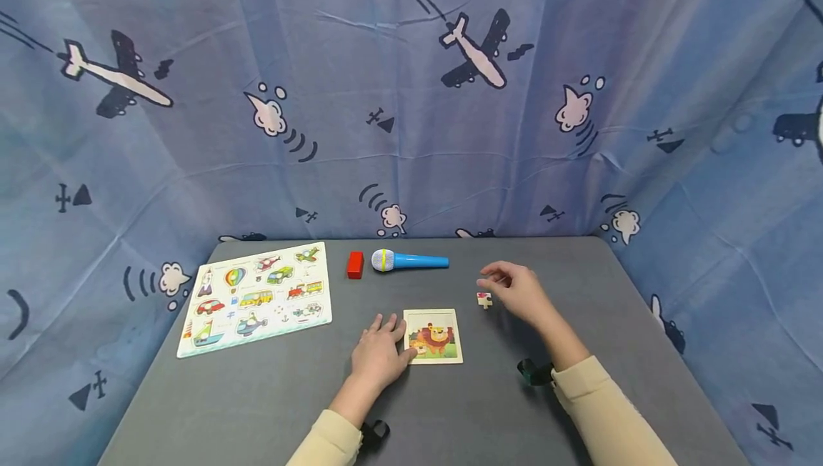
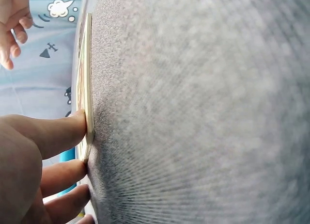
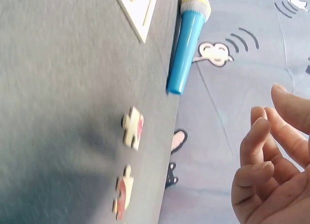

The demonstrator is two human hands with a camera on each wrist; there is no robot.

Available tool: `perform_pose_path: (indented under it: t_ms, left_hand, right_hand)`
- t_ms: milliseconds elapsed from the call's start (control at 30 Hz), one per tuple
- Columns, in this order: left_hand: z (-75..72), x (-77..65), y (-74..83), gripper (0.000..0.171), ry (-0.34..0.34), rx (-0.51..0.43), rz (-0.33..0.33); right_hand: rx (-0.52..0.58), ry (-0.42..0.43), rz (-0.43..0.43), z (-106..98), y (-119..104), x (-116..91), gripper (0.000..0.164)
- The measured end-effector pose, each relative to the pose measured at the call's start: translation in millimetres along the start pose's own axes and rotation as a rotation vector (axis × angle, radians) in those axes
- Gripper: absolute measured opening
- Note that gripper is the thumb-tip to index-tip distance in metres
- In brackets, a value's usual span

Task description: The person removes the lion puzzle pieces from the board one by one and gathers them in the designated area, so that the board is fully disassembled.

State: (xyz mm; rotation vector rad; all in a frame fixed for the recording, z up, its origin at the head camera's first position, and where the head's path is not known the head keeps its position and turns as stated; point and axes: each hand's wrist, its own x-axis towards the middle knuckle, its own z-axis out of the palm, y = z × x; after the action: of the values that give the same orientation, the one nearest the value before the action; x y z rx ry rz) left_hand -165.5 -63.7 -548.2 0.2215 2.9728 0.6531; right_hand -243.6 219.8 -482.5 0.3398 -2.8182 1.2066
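A small square puzzle board with a lion picture lies on the table. My left hand rests at its left side, fingers spread, thumb on the lower left corner. The left wrist view shows the thumb and a fingertip touching the board's edge. My right hand hovers to the right, fingers loosely bent with nothing between them. Beside it lies a jigsaw piece, pink and cream. The right wrist view shows this jigsaw piece and a second, reddish jigsaw piece, which the right hand hides from the head view.
A large vehicle picture board lies at the left of the grey table. Toward the back are a red block and a blue toy microphone. A patterned blue curtain hangs behind the table.
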Motion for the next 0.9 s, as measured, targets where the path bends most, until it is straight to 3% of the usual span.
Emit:
perform_pose_path:
  t_ms: [467, 900]
  left_hand:
    - [-2.1, -1.4, -0.9, 0.063, -0.020, 0.066, 0.031]
    - [-3.9, -0.9, -5.6, 0.064, -0.058, 0.107, 0.053]
  right_hand:
    - [0.064, -0.095, 0.019, 37.2, -20.0, -11.1, 0.026]
    - [0.124, -0.307, -0.001, 83.1, -29.6, -14.9, 0.024]
